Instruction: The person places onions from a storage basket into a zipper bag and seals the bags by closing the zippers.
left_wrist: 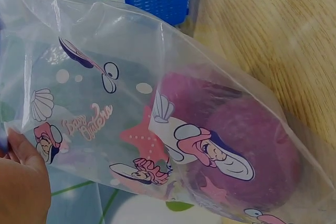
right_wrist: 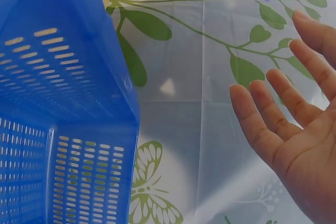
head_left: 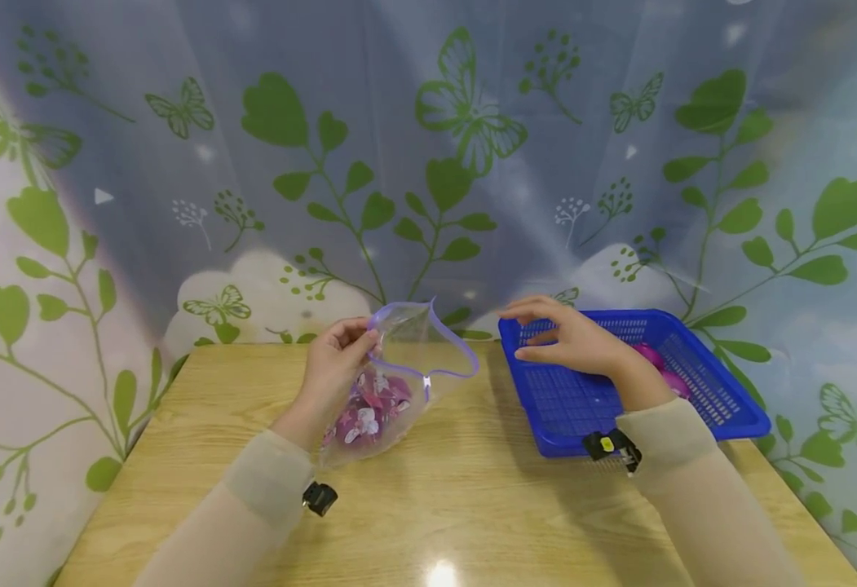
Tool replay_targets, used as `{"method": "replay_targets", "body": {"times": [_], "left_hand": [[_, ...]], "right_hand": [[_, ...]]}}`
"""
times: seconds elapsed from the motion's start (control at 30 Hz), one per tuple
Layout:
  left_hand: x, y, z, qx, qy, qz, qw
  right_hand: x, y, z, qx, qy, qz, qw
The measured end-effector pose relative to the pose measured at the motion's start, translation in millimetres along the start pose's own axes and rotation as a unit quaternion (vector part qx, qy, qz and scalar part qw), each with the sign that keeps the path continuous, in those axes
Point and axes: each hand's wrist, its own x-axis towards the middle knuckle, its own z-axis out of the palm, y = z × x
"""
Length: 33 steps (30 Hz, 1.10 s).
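My left hand [head_left: 338,355] pinches the rim of a clear zip bag [head_left: 421,334] printed with cartoon shells and starfish. The bag's purple-edged mouth gapes wide. Inside, at the bottom, lie rounded purple-magenta things [left_wrist: 252,145]; their kind is hard to tell through the printed plastic. Over the left part of a blue plastic basket [head_left: 560,408] hovers my right hand [head_left: 567,338], fingers spread and holding nothing. More magenta things [head_left: 666,371] sit in the basket, partly hidden behind my right wrist.
The wooden table [head_left: 428,505] carries the bag and the basket, which stands at the right edge. A curtain [head_left: 369,163] with green leaves and butterflies hangs close behind the table.
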Motion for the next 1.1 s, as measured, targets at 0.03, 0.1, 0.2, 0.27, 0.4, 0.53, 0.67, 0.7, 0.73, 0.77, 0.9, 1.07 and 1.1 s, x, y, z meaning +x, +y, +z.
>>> {"method": "replay_targets", "body": {"times": [0.03,0.1,0.2,0.27,0.4,0.53,0.67,0.7,0.73,0.77,0.9,1.07,1.1], "left_hand": [[-0.2,-0.1,-0.3,0.000,-0.001,-0.001,1.0000],[-0.4,-0.3,-1.1,0.005,0.000,-0.001,1.0000],[-0.5,-0.5,-3.0,0.012,0.005,-0.002,0.9999],[-0.7,-0.1,-3.7,0.018,0.008,-0.002,0.9998],[-1.3,0.7,-4.6,0.023,0.014,-0.005,0.9996],[-3.9,-0.5,-6.4,0.019,0.022,-0.015,0.9995],[-6.2,-2.4,-7.3,0.016,0.020,-0.019,0.9995],[-6.4,-3.0,-7.3,0.016,0.021,-0.019,0.9995],[-6.6,-3.3,-7.3,0.016,0.021,-0.017,0.9995],[-6.7,-3.7,-7.3,0.016,0.022,-0.015,0.9995],[-6.9,-3.9,-6.7,0.015,0.024,-0.010,0.9995],[-7.4,-3.4,-6.2,0.013,0.025,-0.007,0.9996],[-7.2,-3.4,-6.5,0.013,0.025,-0.007,0.9996]], "right_hand": [[-0.7,0,-1,-0.003,0.000,0.001,1.0000],[-1.7,1,-3,-0.002,-0.001,0.004,1.0000],[-3.7,2,-7,-0.005,0.001,0.006,1.0000],[-5.2,3,-10,-0.008,0.009,0.006,0.9999],[-7.6,7,-15,-0.016,0.022,0.002,0.9996],[-11.1,13,-19,-0.026,0.029,0.007,0.9992],[-16.9,18,-25,-0.028,0.045,0.029,0.9981],[-18.3,19,-26,-0.030,0.050,0.036,0.9976],[-19.8,19,-28,-0.034,0.056,0.040,0.9971],[-21.4,19,-30,-0.039,0.059,0.045,0.9965],[-27.0,21,-38,-0.057,0.076,0.053,0.9940],[-31.7,26,-46,-0.073,0.096,0.062,0.9908],[-31.9,26,-48,-0.072,0.100,0.062,0.9904]]}}
